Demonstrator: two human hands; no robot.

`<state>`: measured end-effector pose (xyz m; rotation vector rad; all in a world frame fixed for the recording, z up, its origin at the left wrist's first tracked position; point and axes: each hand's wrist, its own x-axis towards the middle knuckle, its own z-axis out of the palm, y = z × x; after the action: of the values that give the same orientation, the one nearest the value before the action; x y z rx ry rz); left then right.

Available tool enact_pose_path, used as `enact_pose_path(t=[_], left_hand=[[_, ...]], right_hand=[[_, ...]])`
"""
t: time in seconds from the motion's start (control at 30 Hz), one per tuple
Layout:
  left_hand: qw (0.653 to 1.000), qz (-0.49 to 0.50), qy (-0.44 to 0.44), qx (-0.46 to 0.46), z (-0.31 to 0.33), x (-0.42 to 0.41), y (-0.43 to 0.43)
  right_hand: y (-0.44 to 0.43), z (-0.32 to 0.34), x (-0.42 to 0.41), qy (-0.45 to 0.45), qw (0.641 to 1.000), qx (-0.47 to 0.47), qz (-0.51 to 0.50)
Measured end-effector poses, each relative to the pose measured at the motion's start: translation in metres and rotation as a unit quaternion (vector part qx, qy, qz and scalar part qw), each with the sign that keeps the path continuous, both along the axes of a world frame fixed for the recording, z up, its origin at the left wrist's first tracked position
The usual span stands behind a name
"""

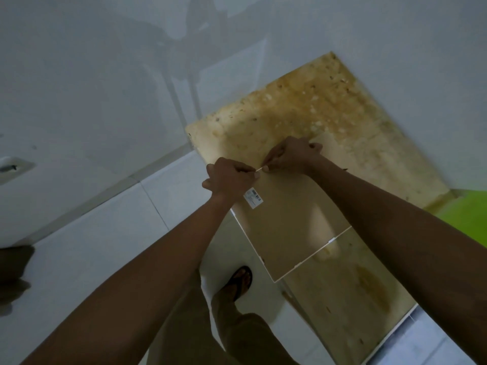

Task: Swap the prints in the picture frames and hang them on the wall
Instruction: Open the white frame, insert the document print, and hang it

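A picture frame (290, 233) lies face down on a stained wooden table (316, 109), showing its brown backing board with a white barcode label (254, 197) near its left corner. My left hand (229, 177) and my right hand (292, 155) meet at the frame's far edge. Both pinch a short thin pale string or tab (259, 169) stretched between their fingertips. The frame's white rim shows along its near edges.
The table stands against a white wall (105, 75). White floor tiles (105, 246) lie to the left and below. My sandalled foot (241, 281) stands near the table's edge. A green surface (466, 214) shows at the right.
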<state>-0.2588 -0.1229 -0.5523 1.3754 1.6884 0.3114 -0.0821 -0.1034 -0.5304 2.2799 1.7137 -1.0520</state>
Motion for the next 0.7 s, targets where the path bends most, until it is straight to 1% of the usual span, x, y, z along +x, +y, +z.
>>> enact_pose_path(t=[0.07,0.13,0.2,0.27,0.37,0.4,0.47,0.53,0.57,0.63,0.7], left_hand=[[0.998,-0.041,-0.019,0.037,-0.008,-0.012,-0.004],[0.992,-0.076,-0.029,0.101,-0.018,-0.03,-0.016],[0.982,-0.083,-0.064,0.159,-0.025,-0.046,-0.032],[0.975,-0.073,-0.09,0.19,-0.026,-0.054,-0.042],[0.97,-0.094,-0.067,0.212,-0.027,-0.053,-0.043],[0.97,-0.103,-0.055,0.212,-0.026,-0.053,-0.041],[0.969,-0.116,-0.003,0.216,-0.022,-0.053,-0.032],[0.972,-0.133,0.055,0.186,-0.013,-0.048,-0.016],[0.975,-0.147,0.064,0.153,-0.008,-0.045,-0.008],[0.98,-0.175,0.05,0.081,-0.001,-0.041,0.009],[0.976,-0.208,0.05,0.044,0.0,-0.04,0.021]], right_hand=[[-0.002,-0.001,0.002,0.001,1.0,0.019,-0.001],[-0.003,-0.002,0.004,0.007,1.0,0.028,0.002],[-0.002,0.001,0.003,0.006,1.0,0.025,0.01],[-0.004,0.003,0.001,0.0,0.999,0.028,0.022],[-0.01,0.004,-0.01,-0.033,0.999,0.026,0.027],[-0.011,0.003,-0.011,-0.042,0.998,0.024,0.027],[-0.012,0.002,-0.013,-0.047,0.998,0.024,0.029],[-0.011,0.002,-0.014,-0.041,0.998,0.031,0.03],[-0.011,0.001,-0.014,-0.036,0.998,0.036,0.029],[-0.012,-0.001,-0.015,-0.031,0.998,0.042,0.021],[-0.014,-0.002,-0.016,-0.024,0.998,0.049,0.008]])
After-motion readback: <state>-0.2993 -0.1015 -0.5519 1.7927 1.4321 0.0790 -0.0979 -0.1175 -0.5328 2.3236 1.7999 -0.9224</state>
